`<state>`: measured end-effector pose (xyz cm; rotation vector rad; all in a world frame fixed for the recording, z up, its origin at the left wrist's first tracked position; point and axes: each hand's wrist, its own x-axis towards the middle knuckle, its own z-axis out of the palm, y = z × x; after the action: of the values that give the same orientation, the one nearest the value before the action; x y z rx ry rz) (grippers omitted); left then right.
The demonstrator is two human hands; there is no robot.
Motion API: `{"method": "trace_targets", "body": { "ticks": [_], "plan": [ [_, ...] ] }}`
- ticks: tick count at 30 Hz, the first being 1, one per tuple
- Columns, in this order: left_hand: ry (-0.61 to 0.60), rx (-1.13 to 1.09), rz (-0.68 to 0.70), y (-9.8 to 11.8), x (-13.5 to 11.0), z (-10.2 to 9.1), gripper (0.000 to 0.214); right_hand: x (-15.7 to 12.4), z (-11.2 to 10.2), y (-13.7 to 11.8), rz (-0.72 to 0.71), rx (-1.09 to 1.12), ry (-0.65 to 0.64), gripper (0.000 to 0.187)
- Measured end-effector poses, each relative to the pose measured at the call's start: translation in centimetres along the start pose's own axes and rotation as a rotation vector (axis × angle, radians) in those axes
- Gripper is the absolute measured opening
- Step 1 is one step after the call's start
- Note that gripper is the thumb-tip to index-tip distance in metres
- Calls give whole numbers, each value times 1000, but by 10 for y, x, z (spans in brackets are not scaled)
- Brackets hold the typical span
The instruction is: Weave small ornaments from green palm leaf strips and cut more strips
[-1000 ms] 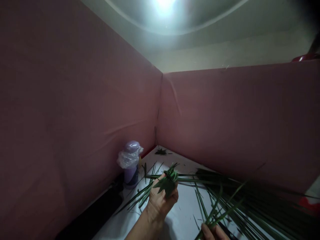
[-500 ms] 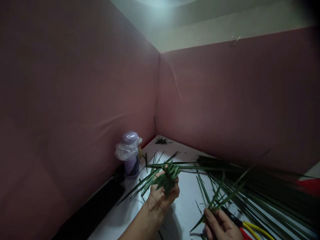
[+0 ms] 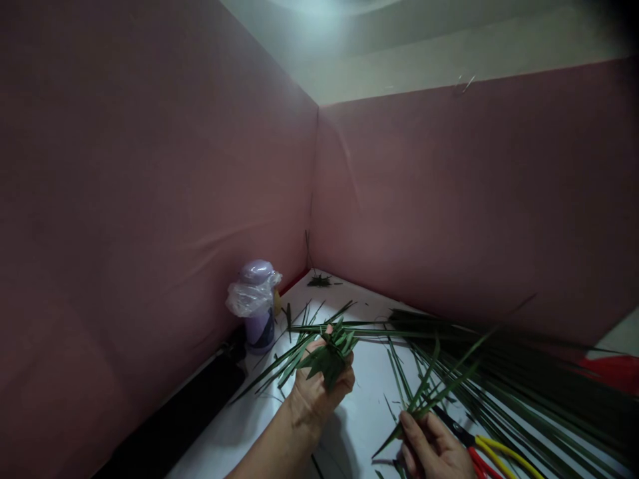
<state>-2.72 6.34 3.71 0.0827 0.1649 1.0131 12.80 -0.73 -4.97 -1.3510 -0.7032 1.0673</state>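
Note:
My left hand [image 3: 319, 392] is closed around a small bunch of cut green leaf strips [image 3: 327, 359], with their pointed ends fanned out over the fingers. Lower right, my right hand [image 3: 434, 449] pinches a few long narrow green leaves [image 3: 424, 406] between thumb and fingers. Beside that hand lie scissors [image 3: 504, 456] with red and yellow handles, partly covered by the hand. Past both hands, a large heap of long green leaves [image 3: 524, 379] spreads over the white table [image 3: 367, 392]. More loose leaf strips [image 3: 289, 366] lie just left of my left hand.
At the left stands a purple bottle [image 3: 259, 326] wrapped at its top in clear plastic. A long black object [image 3: 184, 419] lies along the left edge. Small dark green scraps [image 3: 319, 281] sit in the far corner, below pink walls [image 3: 424, 199]. Something red [image 3: 612, 372] shows at the right.
The whole view has shifted slightly, so things appear a little farther left. Both hands keep their hold on the leaves, with hardly any movement relative to the table.

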Motion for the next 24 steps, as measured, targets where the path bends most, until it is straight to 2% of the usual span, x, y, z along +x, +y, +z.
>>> {"method": "trace_targets", "body": {
  "ticks": [7, 12, 19, 24],
  "plan": [
    [-45, -48, 1, 0, 5, -6, 22, 1, 2, 2, -13, 110, 11, 47],
    [-86, -55, 22, 0, 7, -8, 23, 0, 3, -2, -44, 95, 19, 44],
    [-43, -75, 75, 1, 10, -10, 24, -1, 2, 0, -16, 69, 2, 44],
    [-49, -86, 84, 3, 14, -15, 23, 3, 1, 5, -30, 82, 37, 46]
  ]
}}
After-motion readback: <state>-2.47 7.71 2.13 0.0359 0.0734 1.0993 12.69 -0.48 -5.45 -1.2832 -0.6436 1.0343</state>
